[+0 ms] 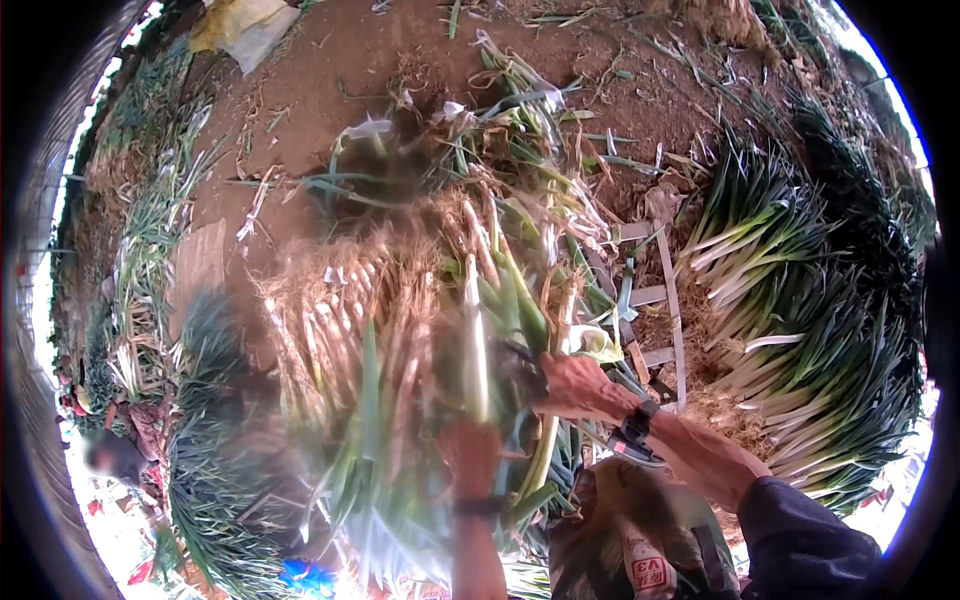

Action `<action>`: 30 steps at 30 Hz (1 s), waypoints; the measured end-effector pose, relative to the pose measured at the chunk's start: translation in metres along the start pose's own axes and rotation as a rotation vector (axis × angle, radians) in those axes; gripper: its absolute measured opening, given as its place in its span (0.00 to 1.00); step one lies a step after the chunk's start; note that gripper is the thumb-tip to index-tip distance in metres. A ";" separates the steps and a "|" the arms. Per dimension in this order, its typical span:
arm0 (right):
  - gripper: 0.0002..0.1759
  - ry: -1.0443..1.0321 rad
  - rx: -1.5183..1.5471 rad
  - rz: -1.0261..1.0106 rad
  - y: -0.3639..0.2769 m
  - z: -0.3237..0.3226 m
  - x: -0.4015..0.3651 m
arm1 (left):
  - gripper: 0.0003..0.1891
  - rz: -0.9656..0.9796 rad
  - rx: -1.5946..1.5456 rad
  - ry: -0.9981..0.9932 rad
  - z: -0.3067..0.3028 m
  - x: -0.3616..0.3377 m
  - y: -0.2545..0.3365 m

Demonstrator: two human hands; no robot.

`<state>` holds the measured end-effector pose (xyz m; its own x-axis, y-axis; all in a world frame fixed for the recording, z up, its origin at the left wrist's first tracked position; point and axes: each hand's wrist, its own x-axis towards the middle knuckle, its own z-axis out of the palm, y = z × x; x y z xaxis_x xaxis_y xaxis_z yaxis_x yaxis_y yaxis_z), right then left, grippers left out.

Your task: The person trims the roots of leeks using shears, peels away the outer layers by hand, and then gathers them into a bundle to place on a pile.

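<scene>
My left hand (470, 450), blurred and wearing a dark band at the wrist, is closed round a long green onion (476, 345). The onion's white shank points away from me, root end up. To its right, my right hand (582, 387) has its fingers curled beside a dark blurred thing (520, 355); I cannot tell what it is. A watch (636, 428) sits on that wrist. Left of the held onion lies a heap of unpeeled green onions (335, 345), with brown roots at the far end and leaves towards me.
Peeled green onions (765, 340) lie in rows at the right, beside a slatted frame (668, 300). Stripped leaves and skins (520, 120) cover the soil ahead. More green onions (215, 440) lie at the left. A yellowish sack (245, 30) is at the far left.
</scene>
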<state>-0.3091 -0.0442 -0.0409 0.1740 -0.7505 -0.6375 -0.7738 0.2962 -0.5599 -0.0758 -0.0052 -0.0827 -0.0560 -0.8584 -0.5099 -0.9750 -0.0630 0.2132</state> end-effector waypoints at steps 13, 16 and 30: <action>0.17 -0.070 -0.045 0.065 -0.003 -0.023 0.038 | 0.25 -0.090 -0.236 -0.175 -0.011 0.023 0.008; 0.22 -0.069 0.028 0.009 -0.008 -0.030 -0.001 | 0.25 -0.026 -0.197 -0.232 -0.009 0.030 -0.004; 0.46 -0.027 -0.078 -0.299 0.032 0.009 -0.153 | 0.20 0.193 -0.139 0.029 0.040 -0.057 -0.021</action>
<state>-0.3548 0.0861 0.0340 0.4164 -0.7814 -0.4647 -0.7300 0.0173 -0.6832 -0.0605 0.0649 -0.0913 -0.2300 -0.8756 -0.4247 -0.9077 0.0356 0.4182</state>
